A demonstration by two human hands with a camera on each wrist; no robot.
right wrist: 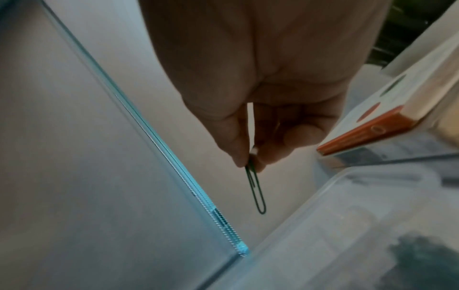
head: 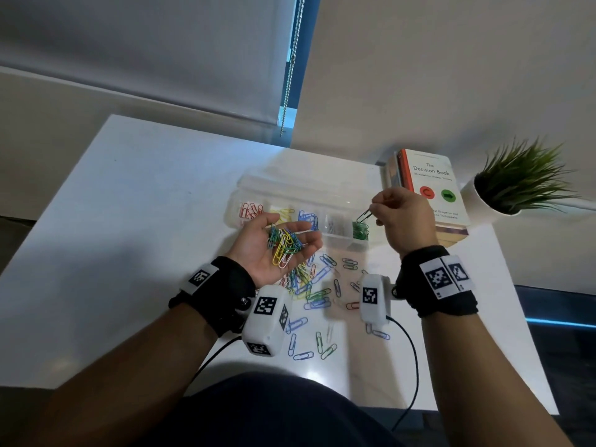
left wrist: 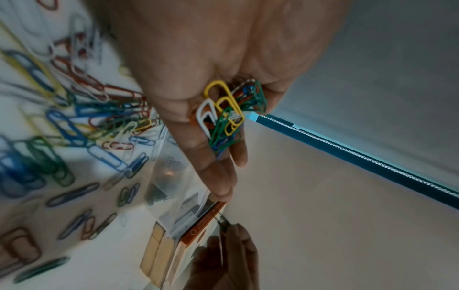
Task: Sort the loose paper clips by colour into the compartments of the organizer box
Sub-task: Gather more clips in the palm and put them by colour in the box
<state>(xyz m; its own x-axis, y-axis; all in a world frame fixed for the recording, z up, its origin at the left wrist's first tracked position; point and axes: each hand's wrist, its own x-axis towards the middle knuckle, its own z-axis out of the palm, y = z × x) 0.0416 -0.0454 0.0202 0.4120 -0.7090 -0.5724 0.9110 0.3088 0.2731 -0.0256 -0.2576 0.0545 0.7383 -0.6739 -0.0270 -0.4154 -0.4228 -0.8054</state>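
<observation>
Right hand [head: 403, 221] pinches one green clip [head: 363, 216] over the green pile [head: 360, 230] in the clear box [head: 233, 209]; left hand [head: 274, 253], palm up with loose fingers, carries mixed clips [head: 285, 245]

Head camera looks steeply down on the white table [head: 129, 195], forearms [head: 129, 366] entering from the bottom edge. Each wrist camera looks very closely along its hand: left hand [left wrist: 198, 78] fills the upper centre, right hand [right wrist: 268, 78] likewise. All three views share the organizer box [head: 322, 195] and book [head: 432, 175]

Left hand [head: 254, 251] hides part of the organizer box [head: 322, 201]
</observation>
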